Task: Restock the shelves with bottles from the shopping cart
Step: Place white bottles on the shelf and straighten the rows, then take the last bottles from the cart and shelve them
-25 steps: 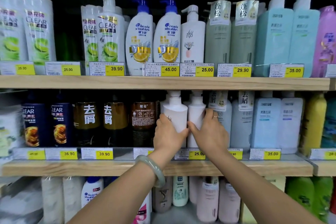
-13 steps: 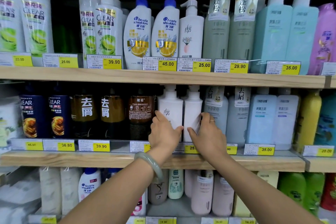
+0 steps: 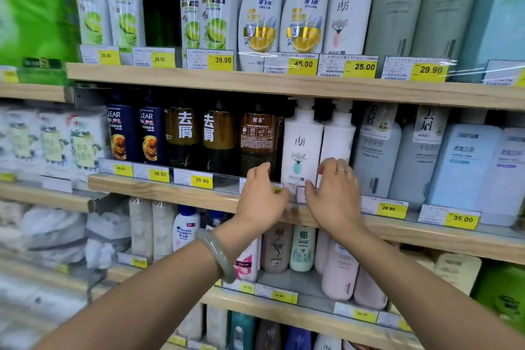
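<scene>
Two bare hands reach toward the middle shelf (image 3: 159,189) of a shop display. The left hand (image 3: 261,199), with a pale green bangle (image 3: 218,258) on its wrist, hovers before the shelf's front edge, its grip released, fingers loosely bent and holding nothing. The right hand (image 3: 332,196), wearing a ring (image 3: 341,170), also has its grip released; its fingertips overlap the lower part of a plain white pump bottle (image 3: 336,142), and whether they touch it cannot be told. A flower-print white pump bottle (image 3: 301,148) stands upright just beside it, next to a brown bottle (image 3: 257,142). Yellow price tags (image 3: 201,180) line the shelf edge.
</scene>
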Demonstrator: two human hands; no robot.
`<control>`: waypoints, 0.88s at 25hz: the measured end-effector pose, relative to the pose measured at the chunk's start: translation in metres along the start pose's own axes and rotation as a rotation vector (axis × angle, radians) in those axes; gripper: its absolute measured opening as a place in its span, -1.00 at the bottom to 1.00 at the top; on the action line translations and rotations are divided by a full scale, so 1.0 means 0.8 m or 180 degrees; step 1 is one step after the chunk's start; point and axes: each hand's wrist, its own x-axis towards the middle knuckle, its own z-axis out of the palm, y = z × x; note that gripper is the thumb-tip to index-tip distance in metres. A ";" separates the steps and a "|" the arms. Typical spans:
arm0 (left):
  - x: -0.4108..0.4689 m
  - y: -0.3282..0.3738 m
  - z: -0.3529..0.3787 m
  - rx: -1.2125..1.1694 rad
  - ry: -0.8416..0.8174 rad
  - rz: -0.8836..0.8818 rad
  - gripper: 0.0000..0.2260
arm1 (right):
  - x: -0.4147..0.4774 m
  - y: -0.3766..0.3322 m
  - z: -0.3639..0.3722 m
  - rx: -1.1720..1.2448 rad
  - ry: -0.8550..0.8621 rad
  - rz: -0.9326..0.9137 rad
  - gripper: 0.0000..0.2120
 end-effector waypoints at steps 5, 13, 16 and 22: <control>-0.050 -0.077 -0.059 0.0035 0.0177 -0.0812 -0.64 | -0.037 -0.062 0.032 0.0445 -0.0229 -0.0713 -0.81; -0.156 -0.241 -0.201 0.0089 0.0233 -0.1860 -0.91 | -0.128 -0.195 0.098 0.1159 -0.1420 -0.1304 -0.73; -0.206 -0.312 -0.284 0.0273 0.0124 -0.2127 -0.93 | -0.164 -0.272 0.130 0.1268 -0.1666 -0.1411 -0.70; -0.326 -0.461 -0.446 0.0457 0.0251 -0.3090 -0.86 | -0.263 -0.437 0.212 0.1391 -0.2661 -0.1287 -0.78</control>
